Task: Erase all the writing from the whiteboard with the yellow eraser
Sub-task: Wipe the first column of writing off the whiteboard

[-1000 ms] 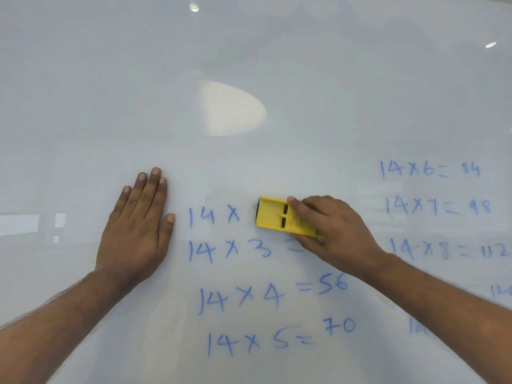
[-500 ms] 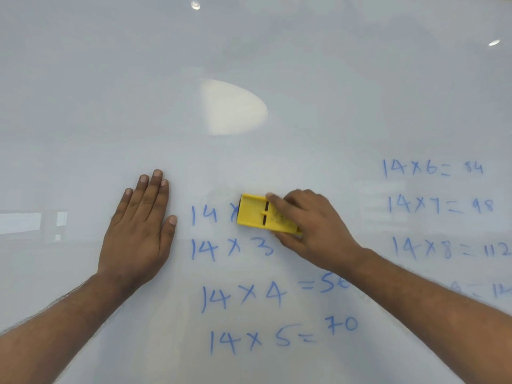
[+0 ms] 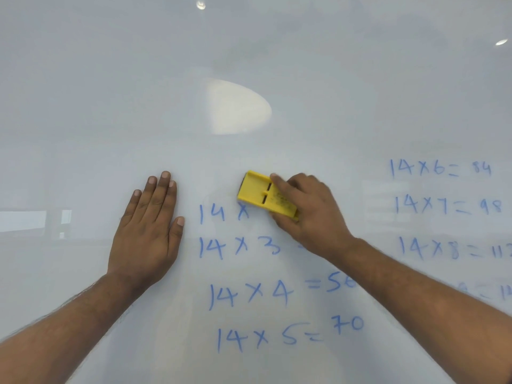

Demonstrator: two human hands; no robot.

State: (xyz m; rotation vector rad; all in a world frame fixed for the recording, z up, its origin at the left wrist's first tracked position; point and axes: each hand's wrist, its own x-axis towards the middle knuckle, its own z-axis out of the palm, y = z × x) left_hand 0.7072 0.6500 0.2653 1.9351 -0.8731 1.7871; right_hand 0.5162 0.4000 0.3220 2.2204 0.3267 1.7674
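Since half a second ago the yellow eraser [image 3: 264,195] has lifted a little higher on the whiteboard [image 3: 110,92] and tipped more steeply; it now sits just above and to the right of the "14 x" [image 3: 224,213] fragment of the top line rather than level with it. A second ago it was further right and lower, covering the middle of that same line. The rest of that line, past the "x", is gone. The left hand [image 3: 146,231] has stayed where it was.

The eraser's long axis runs from upper left to lower right, its free end pointing up and left toward the bare part of the board, its other end tucked under the palm. Two dark slots cross its yellow back near the middle.

The right hand [image 3: 307,214] is the grip here: index finger laid along the top of the eraser, thumb curled under its lower edge, so the fingers close on it and press it to the board. The left hand lies flat on the board with straight fingers, holding nothing, just left of the writing.

Below the eraser remain "14 x 3" [image 3: 239,246], "14 x 4 = 56" [image 3: 279,292] and "14 x 5 = 70" [image 3: 288,333]. Well to the right stand "14 x 6 = 84" [image 3: 440,169], "14 x 7 = 98" [image 3: 447,206] and a line beginning "14 x 8" [image 3: 443,249], cut off by the frame edge.
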